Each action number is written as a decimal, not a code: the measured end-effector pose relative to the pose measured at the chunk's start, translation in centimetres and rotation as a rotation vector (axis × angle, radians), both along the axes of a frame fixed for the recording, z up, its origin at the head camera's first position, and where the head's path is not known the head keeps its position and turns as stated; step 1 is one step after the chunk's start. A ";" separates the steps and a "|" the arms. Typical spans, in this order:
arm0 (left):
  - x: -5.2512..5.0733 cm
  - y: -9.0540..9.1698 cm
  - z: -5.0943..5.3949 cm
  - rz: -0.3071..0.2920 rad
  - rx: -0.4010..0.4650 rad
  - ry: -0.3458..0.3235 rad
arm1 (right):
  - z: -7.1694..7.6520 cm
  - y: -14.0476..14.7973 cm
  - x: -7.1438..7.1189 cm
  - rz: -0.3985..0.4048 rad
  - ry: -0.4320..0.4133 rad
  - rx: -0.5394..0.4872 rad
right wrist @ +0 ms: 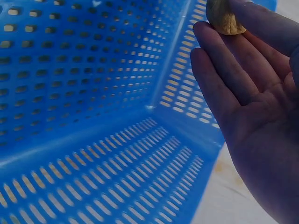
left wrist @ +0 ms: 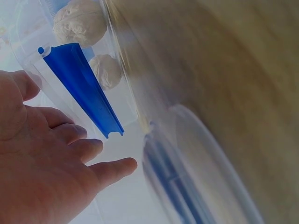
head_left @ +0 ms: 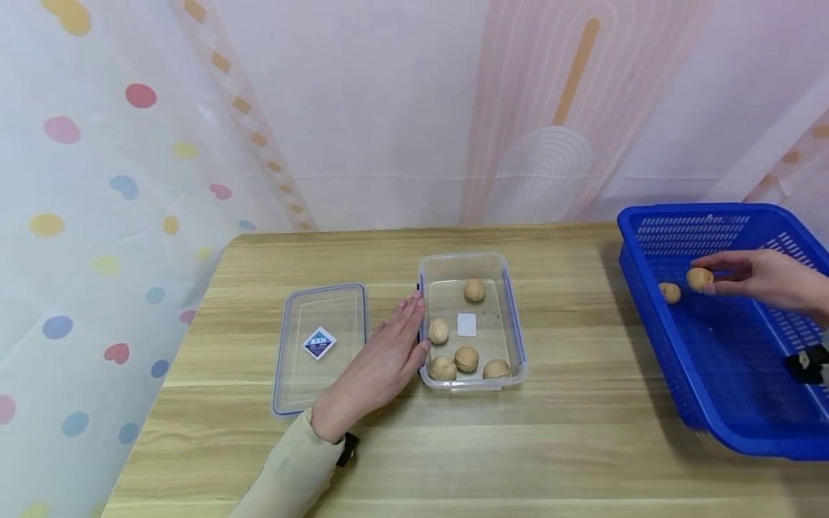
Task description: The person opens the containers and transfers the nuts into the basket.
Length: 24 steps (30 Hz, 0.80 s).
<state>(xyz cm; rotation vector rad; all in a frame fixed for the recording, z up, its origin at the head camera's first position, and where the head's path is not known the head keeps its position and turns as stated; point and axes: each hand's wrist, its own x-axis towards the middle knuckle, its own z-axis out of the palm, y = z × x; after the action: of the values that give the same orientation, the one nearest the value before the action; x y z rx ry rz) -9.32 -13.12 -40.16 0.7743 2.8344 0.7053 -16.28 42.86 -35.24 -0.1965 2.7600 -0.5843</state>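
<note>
Head camera: nearest on the pale wood-grain table (head_left: 453,460), the left hand (head_left: 378,363) has fingers out straight, grasping nothing, alongside a clear rectangular plastic container (head_left: 453,302); left of that, a clear blue-edged plastic lid (head_left: 340,309). Five round tan walnuts (head_left: 466,359) sit inside the container! Over right, the right hand (head_left: 764,275) pinches another walnut (head_left: 699,279) over a blue slotted plastic basket (head_left: 732,360), one more walnut (head_left: 670,293) just left of it, and beyond, patterned pale cloth (head_left: 388,108)

Place: a screened-off space; type of room was unclear.
Sheeting (head_left: 388,108): patterned, hung behind and beside the wood-grained table (head_left: 570,460).
</note>
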 end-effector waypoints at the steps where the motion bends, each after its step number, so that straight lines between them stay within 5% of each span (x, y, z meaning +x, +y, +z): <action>1: 0.0 0.0 0.0 0.000 -0.002 -0.002 | -0.2 0.1 -0.1 -0.003 -0.009 -0.001; 24: 0.1 0.0 0.2 -0.002 -0.003 0.000 | -2.2 1.1 -0.3 -0.026 -0.136 -0.030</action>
<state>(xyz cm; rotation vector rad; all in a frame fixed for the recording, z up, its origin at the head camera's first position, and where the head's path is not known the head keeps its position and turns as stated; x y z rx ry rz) -9.24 -13.15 -39.93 0.7766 2.8337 0.7000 -16.61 43.98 -37.42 -0.1236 2.6274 -0.6222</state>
